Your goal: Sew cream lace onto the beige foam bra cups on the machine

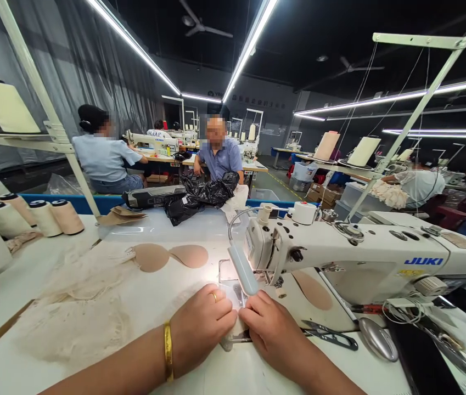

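Observation:
My left hand point(203, 325), with a gold ring and bracelet, is closed with fingers pressed together on a pale, sheer fabric point(233, 296) in front of the sewing machine's needle area. Close beside it, my right hand point(271, 329) is closed too, its fingertips at the fabric's right side. The white sewing machine point(352, 247) stands at the right, with a lamp point(243, 269) over my fingertips. Sheer cream fabric point(88, 307) lies on the left of the table. Two tan oval pads point(150, 258) rest behind it, and another tan pad point(313, 291) lies under the machine arm.
Black thread snips point(331, 333), a silver rounded object point(378, 339) and a dark flat object point(417, 356) lie at the right. Thread cones point(45, 218) stand left. A black plastic bag point(203, 195) is at the back edge, with a seated person point(220, 159) beyond.

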`<state>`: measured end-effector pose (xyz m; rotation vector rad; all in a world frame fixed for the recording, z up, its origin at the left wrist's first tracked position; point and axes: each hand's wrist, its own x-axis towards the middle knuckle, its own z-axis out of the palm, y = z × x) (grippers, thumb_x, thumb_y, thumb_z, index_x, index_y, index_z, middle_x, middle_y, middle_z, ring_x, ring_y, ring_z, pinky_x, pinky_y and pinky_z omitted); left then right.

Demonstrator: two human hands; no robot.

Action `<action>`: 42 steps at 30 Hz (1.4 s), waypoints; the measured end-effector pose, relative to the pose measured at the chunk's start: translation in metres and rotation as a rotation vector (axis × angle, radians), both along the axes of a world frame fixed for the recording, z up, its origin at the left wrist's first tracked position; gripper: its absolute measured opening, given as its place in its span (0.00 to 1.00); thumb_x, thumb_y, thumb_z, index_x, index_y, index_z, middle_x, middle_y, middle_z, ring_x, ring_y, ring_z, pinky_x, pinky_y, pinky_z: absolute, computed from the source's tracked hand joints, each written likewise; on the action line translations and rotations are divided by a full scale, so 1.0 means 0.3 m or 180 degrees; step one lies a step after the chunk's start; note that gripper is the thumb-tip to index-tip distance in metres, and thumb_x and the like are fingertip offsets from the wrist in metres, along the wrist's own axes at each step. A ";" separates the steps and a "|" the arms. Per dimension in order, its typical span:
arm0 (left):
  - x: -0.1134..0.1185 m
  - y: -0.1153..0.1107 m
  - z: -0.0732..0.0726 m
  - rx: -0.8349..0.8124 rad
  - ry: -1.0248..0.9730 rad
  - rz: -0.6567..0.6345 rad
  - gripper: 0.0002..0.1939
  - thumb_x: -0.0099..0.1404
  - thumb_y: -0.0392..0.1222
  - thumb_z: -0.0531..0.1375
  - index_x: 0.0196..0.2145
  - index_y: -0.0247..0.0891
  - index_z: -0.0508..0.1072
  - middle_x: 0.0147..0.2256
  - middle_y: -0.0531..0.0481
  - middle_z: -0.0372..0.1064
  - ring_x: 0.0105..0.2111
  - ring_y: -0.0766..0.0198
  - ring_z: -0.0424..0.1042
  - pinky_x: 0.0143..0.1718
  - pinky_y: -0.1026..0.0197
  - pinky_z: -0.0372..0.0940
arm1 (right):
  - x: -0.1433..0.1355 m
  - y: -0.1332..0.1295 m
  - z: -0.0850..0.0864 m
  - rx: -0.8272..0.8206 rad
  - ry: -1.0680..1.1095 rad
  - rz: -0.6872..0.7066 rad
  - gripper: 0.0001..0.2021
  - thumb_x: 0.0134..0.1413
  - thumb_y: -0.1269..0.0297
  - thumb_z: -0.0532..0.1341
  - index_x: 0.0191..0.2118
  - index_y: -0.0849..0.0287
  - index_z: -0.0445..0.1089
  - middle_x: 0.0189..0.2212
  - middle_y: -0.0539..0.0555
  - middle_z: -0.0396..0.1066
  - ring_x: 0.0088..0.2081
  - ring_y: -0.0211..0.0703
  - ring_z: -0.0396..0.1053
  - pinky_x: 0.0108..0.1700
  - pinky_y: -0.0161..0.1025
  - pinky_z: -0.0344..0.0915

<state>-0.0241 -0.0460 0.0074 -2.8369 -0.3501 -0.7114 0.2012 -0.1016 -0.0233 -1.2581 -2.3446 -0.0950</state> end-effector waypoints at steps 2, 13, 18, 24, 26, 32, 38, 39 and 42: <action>0.012 0.002 -0.045 0.0060 0.0066 0.0184 0.10 0.64 0.25 0.53 0.31 0.38 0.67 0.29 0.49 0.67 0.28 0.58 0.62 0.33 0.54 0.61 | 0.001 -0.001 0.004 -0.0015 -0.0018 0.0013 0.13 0.52 0.83 0.57 0.33 0.56 0.62 0.33 0.49 0.66 0.36 0.43 0.61 0.33 0.38 0.55; 0.008 0.009 -0.054 -0.0658 0.0474 0.0443 0.09 0.73 0.31 0.54 0.35 0.38 0.69 0.35 0.48 0.71 0.34 0.56 0.68 0.37 0.55 0.64 | -0.003 -0.006 0.024 -0.0198 -0.0118 0.0034 0.14 0.56 0.82 0.57 0.41 0.54 0.68 0.35 0.51 0.70 0.38 0.45 0.63 0.35 0.39 0.58; 0.015 0.025 -0.051 -0.0773 0.0537 0.0398 0.07 0.73 0.33 0.56 0.36 0.38 0.70 0.37 0.49 0.72 0.35 0.56 0.68 0.39 0.55 0.64 | -0.003 -0.005 0.017 -0.0153 -0.0099 0.0005 0.14 0.56 0.82 0.57 0.40 0.54 0.68 0.34 0.50 0.69 0.37 0.45 0.62 0.34 0.39 0.57; 0.016 0.108 -0.072 -0.0770 0.0215 -0.0144 0.07 0.73 0.33 0.57 0.35 0.38 0.70 0.38 0.49 0.73 0.37 0.57 0.68 0.42 0.57 0.65 | 0.001 0.001 0.008 0.0009 -0.0129 -0.0135 0.10 0.56 0.80 0.58 0.36 0.56 0.66 0.33 0.51 0.68 0.36 0.45 0.62 0.32 0.40 0.54; 0.025 0.140 -0.074 -0.0732 0.0100 -0.0312 0.08 0.74 0.34 0.56 0.35 0.39 0.71 0.37 0.48 0.73 0.38 0.57 0.69 0.43 0.56 0.66 | 0.005 0.004 0.004 0.0024 -0.0165 -0.0204 0.10 0.57 0.80 0.58 0.36 0.56 0.66 0.34 0.51 0.68 0.36 0.45 0.63 0.33 0.40 0.55; 0.054 0.195 -0.067 -0.0710 0.0120 -0.0525 0.08 0.76 0.36 0.55 0.39 0.40 0.73 0.39 0.47 0.75 0.39 0.56 0.71 0.45 0.54 0.68 | 0.018 0.011 -0.014 -0.0069 -0.0201 -0.0404 0.12 0.56 0.80 0.58 0.40 0.55 0.69 0.37 0.53 0.70 0.39 0.49 0.66 0.33 0.42 0.55; 0.071 0.223 -0.070 -0.0815 0.0109 -0.0600 0.09 0.77 0.37 0.54 0.43 0.39 0.75 0.40 0.46 0.76 0.41 0.56 0.72 0.47 0.54 0.68 | 0.018 0.014 -0.022 -0.0037 -0.0191 -0.0454 0.14 0.52 0.82 0.58 0.40 0.56 0.68 0.36 0.53 0.70 0.37 0.48 0.66 0.32 0.41 0.54; 0.073 0.228 -0.071 -0.0815 0.0109 -0.0628 0.10 0.77 0.37 0.53 0.43 0.39 0.75 0.39 0.46 0.76 0.41 0.56 0.72 0.47 0.54 0.68 | 0.018 0.015 -0.022 -0.0016 -0.0197 -0.0468 0.14 0.52 0.82 0.59 0.39 0.56 0.68 0.36 0.53 0.69 0.37 0.48 0.66 0.31 0.41 0.53; 0.077 0.236 -0.067 -0.0804 0.0109 -0.0674 0.11 0.77 0.38 0.53 0.41 0.39 0.76 0.38 0.46 0.77 0.40 0.56 0.72 0.46 0.54 0.68 | 0.019 0.016 -0.021 0.0008 -0.0190 -0.0494 0.14 0.51 0.82 0.59 0.39 0.55 0.67 0.35 0.53 0.69 0.36 0.47 0.65 0.31 0.41 0.52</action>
